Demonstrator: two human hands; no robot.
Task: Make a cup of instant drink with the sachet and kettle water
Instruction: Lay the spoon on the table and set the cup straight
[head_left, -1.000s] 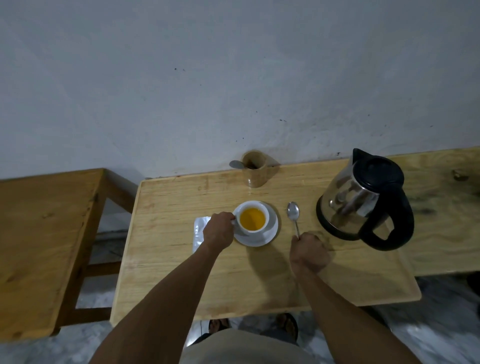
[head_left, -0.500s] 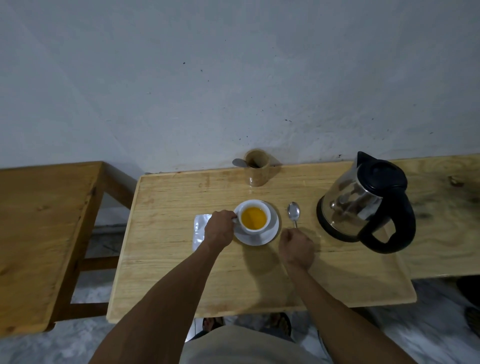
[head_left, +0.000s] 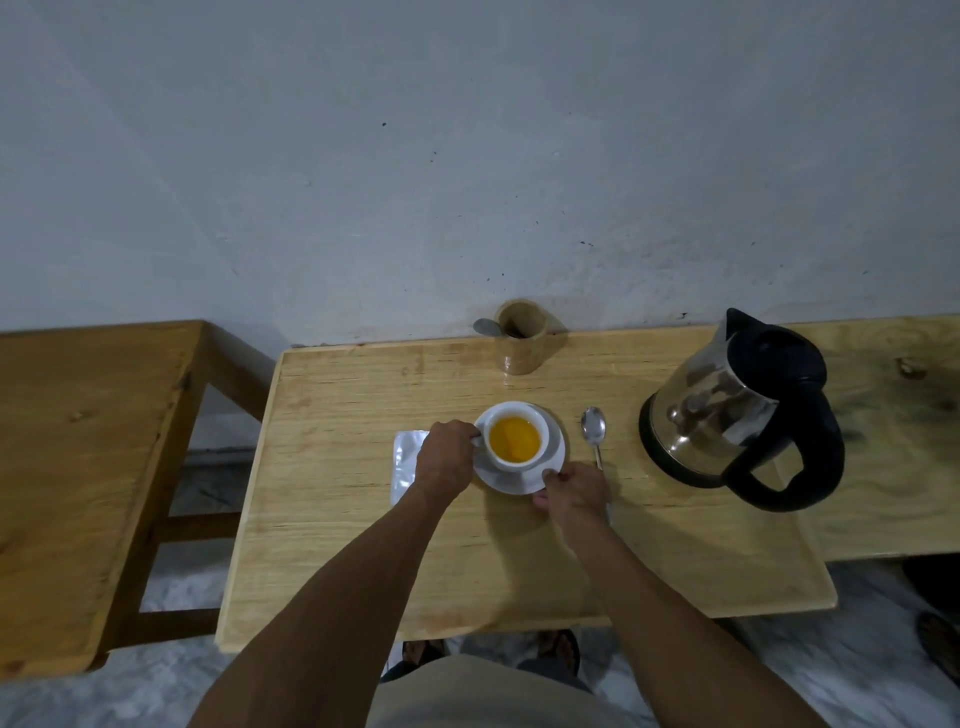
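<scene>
A white cup holding orange-yellow liquid stands on a white saucer in the middle of the light wooden table. My left hand is closed on the cup's handle at its left side. My right hand pinches the saucer's near right rim. A metal spoon lies flat just right of the saucer, its handle running under my right hand. A silver sachet lies flat left of the cup, partly hidden by my left hand. The steel kettle with black lid and handle stands at the right.
A small wooden holder with a spoon bowl sticking out stands at the table's back edge against the grey wall. A darker wooden bench is at the left, another wooden surface at the right. My feet show below the table's near edge.
My right hand let go of the spoon handle and moved left to the saucer's rim. My left hand stayed on the cup handle. The spoon stays where it lay.
</scene>
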